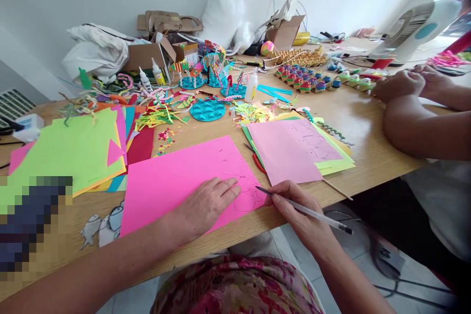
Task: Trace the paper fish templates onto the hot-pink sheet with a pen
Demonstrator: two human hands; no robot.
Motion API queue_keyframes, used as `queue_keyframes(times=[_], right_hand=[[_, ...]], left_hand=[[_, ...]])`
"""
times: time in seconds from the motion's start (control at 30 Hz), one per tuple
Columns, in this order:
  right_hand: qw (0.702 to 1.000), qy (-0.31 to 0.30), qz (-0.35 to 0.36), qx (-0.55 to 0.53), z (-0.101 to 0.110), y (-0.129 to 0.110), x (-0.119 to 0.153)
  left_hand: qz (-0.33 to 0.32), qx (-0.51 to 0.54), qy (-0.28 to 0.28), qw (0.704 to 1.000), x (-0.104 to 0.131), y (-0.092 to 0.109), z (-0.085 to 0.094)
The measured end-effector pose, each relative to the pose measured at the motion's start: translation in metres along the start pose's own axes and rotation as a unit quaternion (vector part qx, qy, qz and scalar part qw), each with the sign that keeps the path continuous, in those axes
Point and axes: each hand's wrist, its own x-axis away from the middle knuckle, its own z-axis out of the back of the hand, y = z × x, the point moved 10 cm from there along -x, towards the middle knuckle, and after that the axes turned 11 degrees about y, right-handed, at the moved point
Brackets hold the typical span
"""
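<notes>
My left hand lies flat on a bright pink sheet of paper, fingers stretched toward its right side. In my right hand is a clear-barrelled pen, its dark tip over the sheet's right edge. Thin outlines, one like a fish, are drawn near the pen tip. Just beyond lies a pale pink sheet with drawn outlines, on top of green and yellow paper. Red-handled scissors stick out partly from under that stack. Cut-out paper fish rest left of the bright pink sheet.
A stack of coloured paper lies at left. Behind are paper scraps, a blue scalloped disc, a glue bottle and painted egg-carton pieces. Another person's forearms rest on the table at right, near a fan.
</notes>
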Motion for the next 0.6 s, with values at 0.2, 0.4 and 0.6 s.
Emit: queue_keyframes(times=[0.2,0.4,0.6], right_hand=[[1.0,0.012,-0.001,0.002,-0.006,0.002,0.01],[0.995,0.004,0.065,0.077,-0.019,-0.008,0.019],[0.988,0.004,0.108,0.108,-0.026,-0.014,0.015]], left_hand=[[0.004,0.039,-0.068,0.997,0.011,0.016,0.01],[0.029,0.081,-0.057,0.995,0.01,0.027,0.003],[0.028,0.052,-0.045,0.997,0.006,0.026,-0.003]])
